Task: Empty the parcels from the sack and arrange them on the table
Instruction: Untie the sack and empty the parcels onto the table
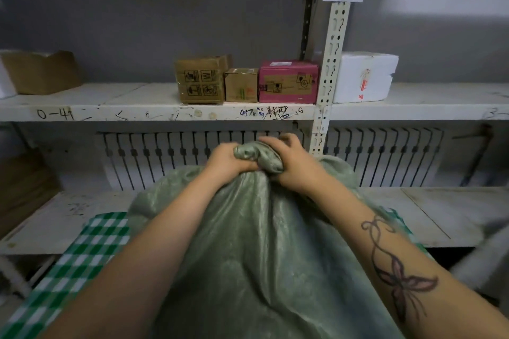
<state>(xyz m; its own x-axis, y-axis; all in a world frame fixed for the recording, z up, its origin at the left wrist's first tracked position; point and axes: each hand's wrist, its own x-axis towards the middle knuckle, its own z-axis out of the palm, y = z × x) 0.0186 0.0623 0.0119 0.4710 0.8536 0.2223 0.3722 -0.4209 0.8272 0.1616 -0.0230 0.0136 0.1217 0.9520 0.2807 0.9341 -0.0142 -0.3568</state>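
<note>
Step in hand: opening the sack, nothing emptied yet.

The table (91, 242), under a green check cloth, is showing at lower left. No parcels are lying on the part I'm seeing.

My left hand (225, 159) is gripping the bunched neck (259, 158) of the green sack (248, 242) from the left, fingers (248, 166) curled tight under the bunch. My right hand (293, 168) is clamping the same bunch from the right, with its fingers wrapping over the top. Both hands are sitting close together at the neck.

The sack is standing in front of me between my forearms, apparently on the table. It's bulging, so I'm judging it full. The parcels are hidden inside.

Behind it on the shelf (110, 107) are a brown box (201, 80), a small box (241, 85) right beside it, a pink box (287, 81), and a white foam box (366, 77) past the post. I'm treating these as not part of the job.

Next, I'm needing to loosen the neck, though I can't tell whether it's tied or just twisted. After that it's spreading the mouth, with one hand holding the rim and the other pulling parcels out or tipping the sack.

I'm watching the table edge, since tipping fast could be sending parcels over it.
</note>
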